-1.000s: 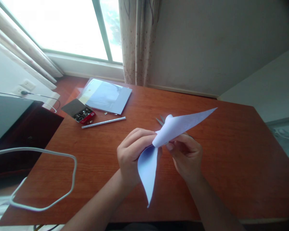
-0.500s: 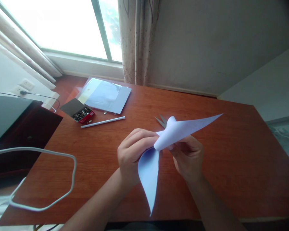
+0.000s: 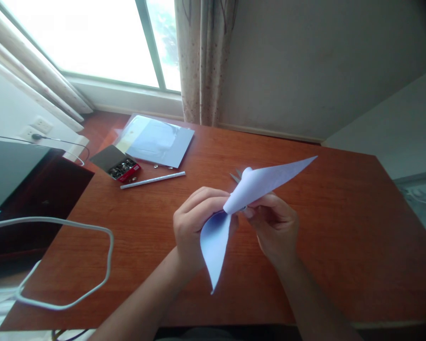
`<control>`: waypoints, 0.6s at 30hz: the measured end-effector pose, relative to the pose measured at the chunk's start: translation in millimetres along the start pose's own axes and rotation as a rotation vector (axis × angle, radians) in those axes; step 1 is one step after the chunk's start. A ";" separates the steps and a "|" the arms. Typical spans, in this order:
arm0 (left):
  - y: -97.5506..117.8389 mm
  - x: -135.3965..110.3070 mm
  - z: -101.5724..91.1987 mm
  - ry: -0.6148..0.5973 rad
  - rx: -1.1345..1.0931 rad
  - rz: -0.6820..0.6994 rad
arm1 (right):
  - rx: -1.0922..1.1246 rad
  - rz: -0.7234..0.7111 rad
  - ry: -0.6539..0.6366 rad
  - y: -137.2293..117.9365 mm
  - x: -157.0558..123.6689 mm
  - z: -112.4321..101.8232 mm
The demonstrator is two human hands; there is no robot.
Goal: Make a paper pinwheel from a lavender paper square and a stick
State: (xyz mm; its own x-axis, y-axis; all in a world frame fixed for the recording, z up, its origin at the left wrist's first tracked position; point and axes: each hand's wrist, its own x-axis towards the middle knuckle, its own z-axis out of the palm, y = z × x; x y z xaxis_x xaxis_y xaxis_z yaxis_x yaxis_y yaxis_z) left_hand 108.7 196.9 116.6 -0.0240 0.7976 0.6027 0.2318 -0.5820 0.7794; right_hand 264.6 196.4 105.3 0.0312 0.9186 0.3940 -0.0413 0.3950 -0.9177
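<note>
A white paper pinwheel (image 3: 259,183), its pointed blades curled in to the middle, is held up over the table. My left hand (image 3: 195,218) is closed around its left side, fingers over the gathered centre. One blade hangs down towards me and another points to the upper right. My right hand (image 3: 279,225) is pinched at the right of the centre, on a small shiny piece that looks like a thumbtack (image 3: 244,209). Part of it is hidden by the fingers and paper. Behind the pinwheel, scissors (image 3: 235,177) show only their blade tips.
On the brown table (image 3: 333,237) lie a rolled paper stick (image 3: 152,180), an open red box (image 3: 122,170) of thumbtacks with a few loose ones, and paper in a clear sleeve (image 3: 156,139). A white cable (image 3: 110,255) loops over the left side.
The pinwheel has shifted slightly up and left, and its blades have turned a little. The shiny piece at my right fingertips now shows more. Both hands keep their grip.
</note>
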 end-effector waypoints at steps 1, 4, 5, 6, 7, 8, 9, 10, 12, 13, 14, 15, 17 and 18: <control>-0.4 -0.1 0.0 0.007 0.005 -0.004 | -0.014 -0.012 -0.017 -0.4 1.0 -0.1; -1.4 -0.8 0.2 0.026 0.016 -0.025 | -0.046 -0.017 -0.056 -0.6 2.3 -1.4; -1.6 -1.1 0.3 0.028 0.012 -0.036 | -0.056 -0.018 -0.064 -0.3 2.2 -2.0; -1.8 -1.4 0.5 0.028 0.005 -0.048 | -0.064 -0.020 -0.071 0.0 1.9 -2.7; -1.9 -1.7 0.7 0.029 -0.004 -0.054 | -0.067 -0.022 -0.079 0.4 1.5 -3.4; -2.0 -2.0 0.9 0.032 -0.011 -0.054 | -0.065 -0.026 -0.085 0.6 1.2 -4.1; -2.0 -2.2 1.1 0.036 -0.013 -0.050 | -0.060 -0.028 -0.090 0.7 1.0 -4.9; -2.0 -2.2 1.2 0.037 -0.009 -0.047 | -0.055 -0.029 -0.096 0.8 0.8 -5.7; -1.8 -2.1 1.2 0.035 0.004 -0.045 | -0.052 -0.029 -0.109 0.5 0.8 -7.2; -1.6 -2.0 1.1 0.031 0.009 -0.042 | -0.054 -0.027 -0.113 0.2 1.0 -7.9; -1.5 -1.8 0.8 0.025 0.009 -0.037 | -0.056 -0.022 -0.117 -0.1 1.2 -8.5; -1.4 -1.6 0.4 0.019 0.003 -0.025 | -0.054 -0.020 -0.121 -0.4 1.5 -8.9; -1.4 -1.4 -0.6 0.007 -0.019 -0.010 | -0.035 -0.009 -0.127 -1.1 2.1 -9.3; -1.5 -1.4 -1.1 -0.001 -0.028 -0.011 | -0.017 -0.001 -0.131 -1.6 2.4 -9.3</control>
State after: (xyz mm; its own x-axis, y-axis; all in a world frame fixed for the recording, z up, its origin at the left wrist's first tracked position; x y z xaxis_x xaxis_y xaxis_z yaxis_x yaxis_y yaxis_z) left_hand 107.3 196.5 114.8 -0.0250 0.8043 0.5937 0.2041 -0.5773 0.7906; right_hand 274.1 197.9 107.2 -0.0998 0.9122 0.3974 -0.0246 0.3970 -0.9175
